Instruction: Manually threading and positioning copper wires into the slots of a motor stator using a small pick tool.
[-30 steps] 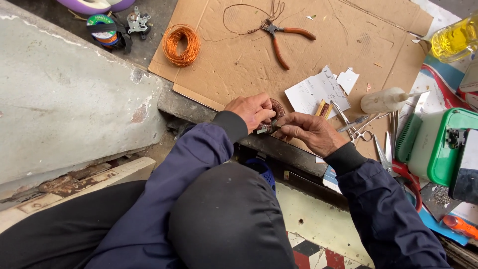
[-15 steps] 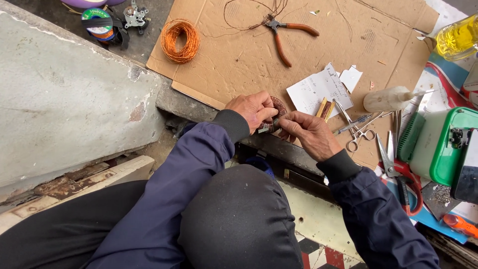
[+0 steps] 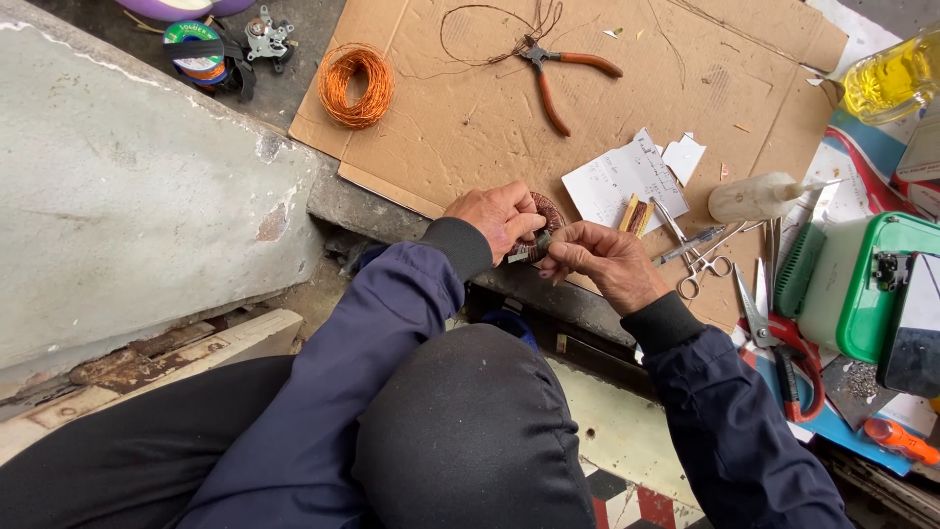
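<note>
Brown cardboard sheet (image 3: 587, 108): lying at twelve o'clock, carrying orange-handled pliers (image 3: 558, 73). Loose copper wire coil (image 3: 357, 83): sitting unused at eleven o'clock. Left hand (image 3: 494, 217), right hand (image 3: 602, 263): both pinching small round copper-wound core (image 3: 543, 217), centre; winding apparently unfinished.

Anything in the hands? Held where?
Both hands pinch a small round copper-wound coil: left hand at its left rim, right hand at its lower edge.

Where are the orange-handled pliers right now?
The pliers lie untouched on the cardboard sheet near the top of the head view, right of the copper wire coil and beyond both hands, with thin wire looped at their jaws.
</note>
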